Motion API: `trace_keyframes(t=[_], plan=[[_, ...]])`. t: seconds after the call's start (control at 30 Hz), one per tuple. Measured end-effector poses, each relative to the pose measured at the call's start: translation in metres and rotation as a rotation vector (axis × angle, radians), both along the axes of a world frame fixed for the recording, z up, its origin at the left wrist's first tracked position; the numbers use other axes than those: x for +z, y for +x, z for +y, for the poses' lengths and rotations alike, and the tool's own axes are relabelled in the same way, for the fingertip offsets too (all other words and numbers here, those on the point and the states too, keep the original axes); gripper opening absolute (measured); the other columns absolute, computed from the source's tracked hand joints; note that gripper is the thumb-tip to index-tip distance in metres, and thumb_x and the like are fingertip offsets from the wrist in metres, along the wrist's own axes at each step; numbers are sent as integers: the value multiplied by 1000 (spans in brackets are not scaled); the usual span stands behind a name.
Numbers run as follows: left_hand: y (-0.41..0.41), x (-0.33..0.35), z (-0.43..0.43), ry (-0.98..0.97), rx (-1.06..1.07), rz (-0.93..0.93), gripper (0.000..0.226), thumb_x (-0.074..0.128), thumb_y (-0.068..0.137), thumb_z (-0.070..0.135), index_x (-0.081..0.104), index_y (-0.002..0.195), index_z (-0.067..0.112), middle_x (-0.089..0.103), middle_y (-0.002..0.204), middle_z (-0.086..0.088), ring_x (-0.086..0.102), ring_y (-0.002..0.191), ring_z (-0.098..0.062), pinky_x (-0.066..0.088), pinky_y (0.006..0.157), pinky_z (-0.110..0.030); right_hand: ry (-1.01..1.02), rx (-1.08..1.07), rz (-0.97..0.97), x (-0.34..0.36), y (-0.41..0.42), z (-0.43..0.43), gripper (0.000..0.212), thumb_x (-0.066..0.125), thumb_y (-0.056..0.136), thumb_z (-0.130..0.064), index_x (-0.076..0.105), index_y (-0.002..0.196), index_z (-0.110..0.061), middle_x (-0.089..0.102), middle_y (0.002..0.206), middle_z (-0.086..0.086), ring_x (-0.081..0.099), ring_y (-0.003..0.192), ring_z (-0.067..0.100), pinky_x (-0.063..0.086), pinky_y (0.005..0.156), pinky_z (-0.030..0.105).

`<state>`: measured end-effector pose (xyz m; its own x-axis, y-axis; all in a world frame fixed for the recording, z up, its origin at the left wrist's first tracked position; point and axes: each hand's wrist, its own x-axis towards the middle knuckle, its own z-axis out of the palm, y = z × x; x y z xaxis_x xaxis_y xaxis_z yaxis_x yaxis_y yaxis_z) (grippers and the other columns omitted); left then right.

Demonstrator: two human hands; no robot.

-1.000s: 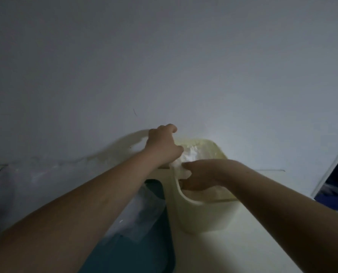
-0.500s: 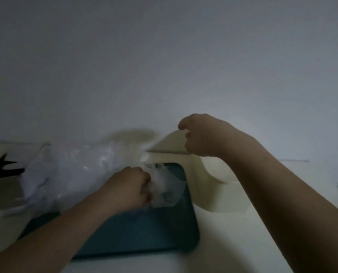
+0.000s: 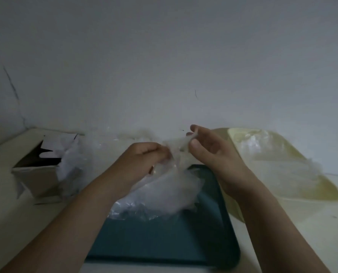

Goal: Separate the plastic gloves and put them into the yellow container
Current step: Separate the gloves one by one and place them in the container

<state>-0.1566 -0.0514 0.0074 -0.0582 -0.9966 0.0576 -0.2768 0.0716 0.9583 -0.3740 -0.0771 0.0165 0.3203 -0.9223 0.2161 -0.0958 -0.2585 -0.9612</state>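
Two forearms reach in from the lower corners and meet above the teal tray. The left hand curls its fingers tight round a clear plastic glove, and the right hand pinches its top edge between thumb and fingers. The glove hangs over the tray, just left of the yellow container on the bench.
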Motion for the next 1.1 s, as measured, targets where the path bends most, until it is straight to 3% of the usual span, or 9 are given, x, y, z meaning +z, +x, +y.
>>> trace_keyframes(t=[0.07,0.2,0.33,0.5,0.6,0.7,0.83,0.93,1.1], plan=[[0,5,2,89,-67,194,21,63,97,20,81,88,13,78,94,-8,67,80,-19,48,73,-31,39,140,-110,2,-2,0,92,85,72,-59,52,148,-19,65,140,4,62,131,24,52,109,45],[-3,6,8,205,-235,389,33,66,93,34,72,82,3,69,92,-21,64,80,-29,49,71,-35,191,103,-246,4,10,6,36,76,88,-12,70,120,3,69,117,34,69,102,41,54,97,54],[3,5,3,252,-163,473,65,49,96,64,81,102,8,78,100,-15,74,84,-31,56,78,-39,142,-150,-79,3,16,11,22,71,96,-15,73,102,6,69,97,37,70,83,51,57,83,65],[11,-19,-5,85,-225,46,30,61,101,33,75,104,8,75,101,-22,73,91,-39,59,77,-43,-180,-299,231,17,10,16,16,65,100,-28,71,90,-18,73,73,3,67,63,14,56,66,38],[7,-46,-12,-2,-153,-591,31,59,79,37,72,87,10,71,82,-17,72,78,-35,63,71,-48,-281,-227,449,23,4,17,35,69,96,-40,69,77,-11,62,63,7,61,59,20,52,61,39],[-8,-51,0,17,-200,-754,10,65,81,37,64,79,27,67,82,3,68,79,-16,59,74,-33,-264,-97,631,25,-2,18,49,67,95,-47,63,70,-6,52,60,10,52,54,22,46,59,39],[-15,-53,1,-25,-93,-640,9,65,76,26,61,68,28,69,77,6,70,78,-17,60,72,-36,-182,151,763,30,-11,22,33,67,96,-46,78,88,-15,69,80,17,66,76,35,55,78,53],[-4,-45,-4,-18,-55,-492,39,69,89,7,63,59,31,64,60,17,60,63,5,47,65,-16,-154,274,737,33,-18,25,14,69,98,-34,80,94,-26,76,87,1,72,84,26,58,87,53],[11,-6,3,115,7,130,21,68,99,32,77,112,18,77,108,5,71,93,-5,57,90,-29,-200,357,609,35,-24,24,14,69,98,-25,80,103,-18,77,99,-2,73,99,16,55,97,42]])
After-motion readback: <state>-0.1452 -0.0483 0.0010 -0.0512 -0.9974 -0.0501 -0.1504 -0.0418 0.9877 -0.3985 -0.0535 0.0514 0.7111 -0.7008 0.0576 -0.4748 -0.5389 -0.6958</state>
